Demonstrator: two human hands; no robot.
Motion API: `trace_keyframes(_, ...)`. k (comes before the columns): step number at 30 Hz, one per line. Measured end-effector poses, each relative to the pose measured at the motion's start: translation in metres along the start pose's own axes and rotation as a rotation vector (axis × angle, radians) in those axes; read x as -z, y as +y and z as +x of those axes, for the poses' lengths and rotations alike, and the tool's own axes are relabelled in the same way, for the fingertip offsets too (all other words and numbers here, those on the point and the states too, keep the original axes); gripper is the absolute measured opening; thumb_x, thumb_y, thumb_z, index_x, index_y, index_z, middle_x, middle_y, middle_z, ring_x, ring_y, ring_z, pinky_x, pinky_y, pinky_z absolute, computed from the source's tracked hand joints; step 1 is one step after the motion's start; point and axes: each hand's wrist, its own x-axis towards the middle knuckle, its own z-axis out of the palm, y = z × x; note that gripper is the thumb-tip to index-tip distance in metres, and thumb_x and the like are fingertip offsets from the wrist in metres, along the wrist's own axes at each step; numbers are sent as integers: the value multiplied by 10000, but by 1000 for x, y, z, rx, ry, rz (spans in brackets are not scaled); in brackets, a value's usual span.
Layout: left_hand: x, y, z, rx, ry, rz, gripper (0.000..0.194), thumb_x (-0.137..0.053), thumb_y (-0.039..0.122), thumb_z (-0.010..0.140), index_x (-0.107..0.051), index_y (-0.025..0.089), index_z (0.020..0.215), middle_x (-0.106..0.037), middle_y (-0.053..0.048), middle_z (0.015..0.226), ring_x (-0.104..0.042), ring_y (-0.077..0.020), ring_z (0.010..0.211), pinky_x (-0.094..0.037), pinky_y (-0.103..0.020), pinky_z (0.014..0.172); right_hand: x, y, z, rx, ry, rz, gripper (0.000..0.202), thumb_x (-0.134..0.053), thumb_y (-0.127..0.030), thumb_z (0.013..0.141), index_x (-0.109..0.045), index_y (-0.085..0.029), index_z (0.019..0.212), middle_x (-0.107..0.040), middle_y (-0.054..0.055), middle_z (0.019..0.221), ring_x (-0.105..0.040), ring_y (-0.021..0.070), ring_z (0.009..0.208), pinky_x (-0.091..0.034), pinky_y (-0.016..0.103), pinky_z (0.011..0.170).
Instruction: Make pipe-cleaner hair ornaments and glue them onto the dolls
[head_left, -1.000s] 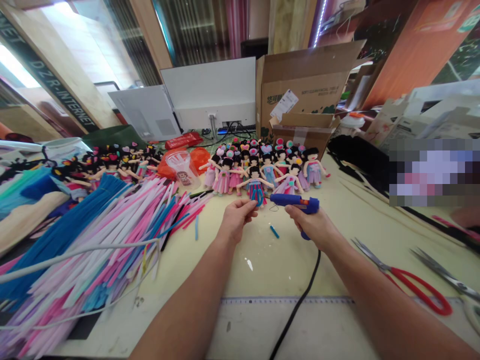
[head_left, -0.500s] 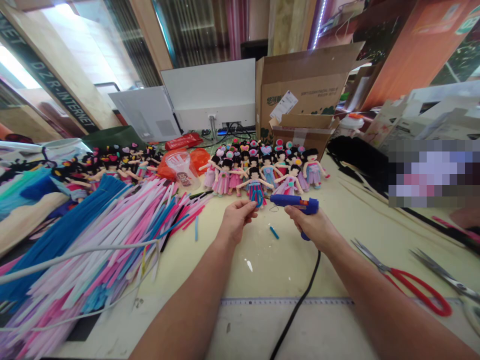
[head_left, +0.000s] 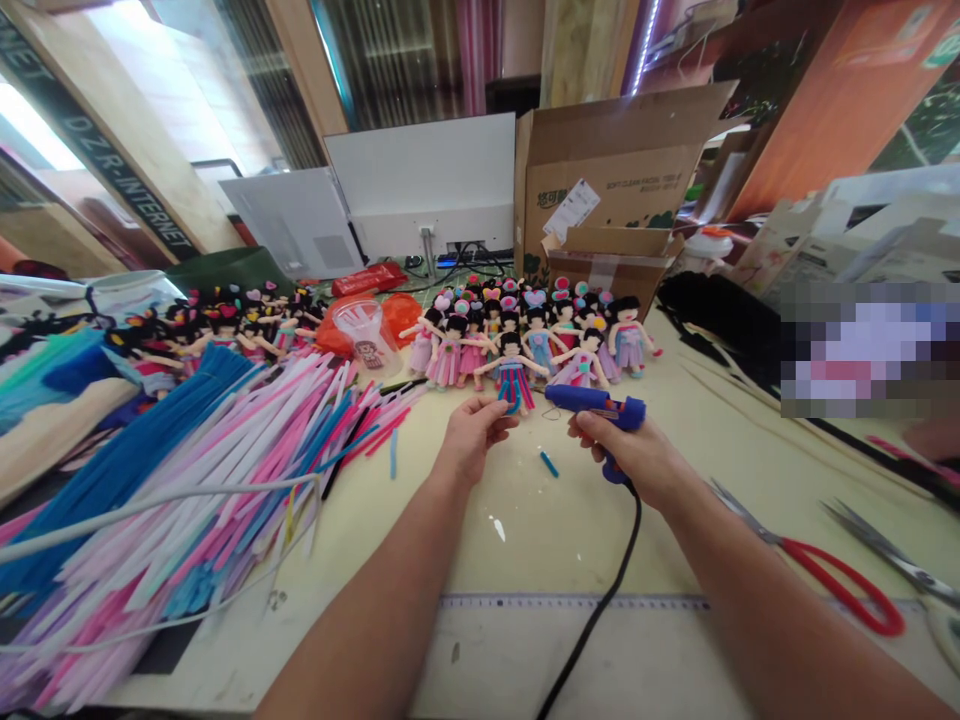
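Note:
My left hand (head_left: 480,430) has its thumb and fingers pinched at the hem of a small doll (head_left: 512,372) with black hair and a blue and pink striped skirt. A blue glue gun (head_left: 596,402) is gripped in my right hand (head_left: 619,448), its nozzle pointing left toward the doll, a small gap away. A black cord (head_left: 600,610) runs from the gun down to the bottom edge. Several finished-looking dolls (head_left: 536,335) stand close behind. A short blue piece (head_left: 549,464) lies on the table between my hands.
Pipe cleaners (head_left: 247,450) in many colours cover the left side, more dolls (head_left: 225,320) behind them. Red-handled scissors (head_left: 832,580) and a second pair (head_left: 892,550) lie right. A cardboard box (head_left: 622,170), a monitor (head_left: 427,180) and a plastic cup (head_left: 366,338) stand at the back.
My right hand and the glue gun have moved slightly right, away from the doll. My left hand stays at the doll's skirt.

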Motion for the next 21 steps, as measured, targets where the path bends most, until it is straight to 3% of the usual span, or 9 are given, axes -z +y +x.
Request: trace_keyframes(21,-2,0,-1,17,-2,-22,274,-776,264,535,-540,172,641,-692,-15,655,-643,-117,562,-429,-196,520,-4,23,10,15,42,-67,381,-612,-548,674,-551,-177,609,-481,-28,501,-417,87,424,-318,229,400)
